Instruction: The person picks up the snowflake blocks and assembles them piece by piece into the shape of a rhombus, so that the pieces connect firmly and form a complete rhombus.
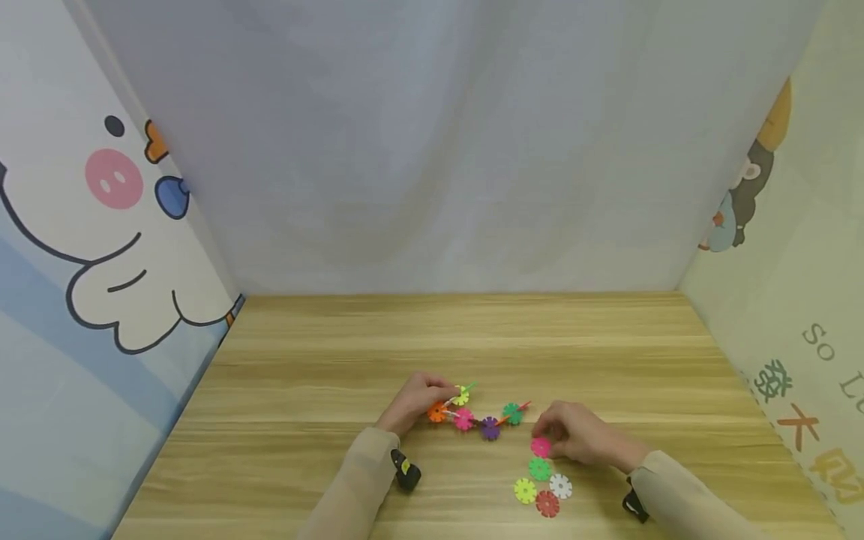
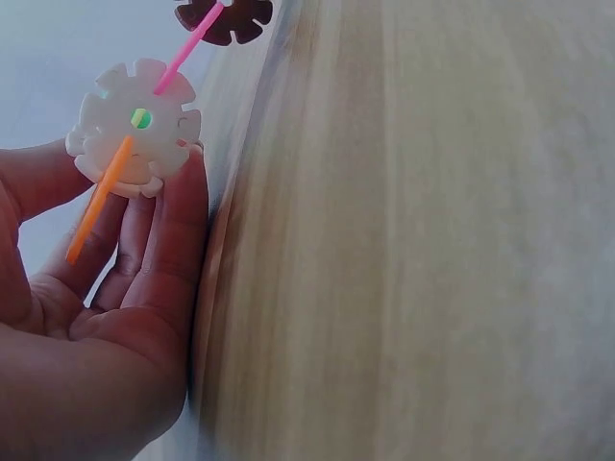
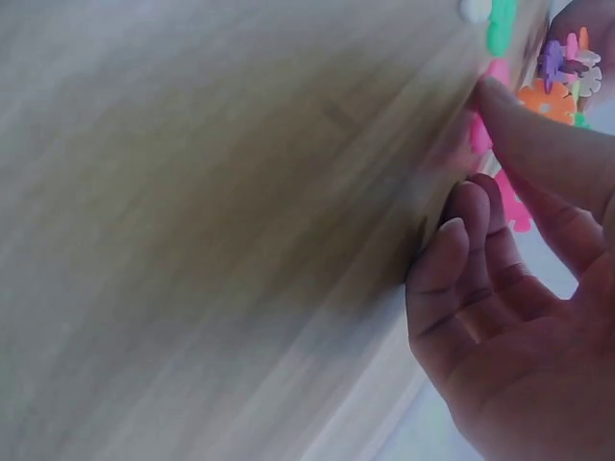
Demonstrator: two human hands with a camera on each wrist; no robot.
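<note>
My left hand [image 1: 417, 403] grips the left end of a chain of slotted plastic snowflake discs, near a yellow disc [image 1: 462, 395] and an orange disc [image 1: 437, 412]. From there the chain runs right through a pink disc [image 1: 463, 419], a purple disc [image 1: 490, 428] and a dark green disc [image 1: 513, 413]. In the left wrist view, a white disc [image 2: 163, 149] faces the camera above the fingers. My right hand [image 1: 582, 436] pinches a loose pink disc [image 1: 541, 448] at table level; in the right wrist view the thumb [image 3: 538, 144] lies against its edge.
Loose discs lie on the wooden table [image 1: 304, 360] just below my right hand: green [image 1: 539, 469], white [image 1: 561, 486], yellow [image 1: 525, 491] and red [image 1: 547, 504]. A pale curtain [image 1: 439, 150] hangs behind the table, with printed cloths at both sides.
</note>
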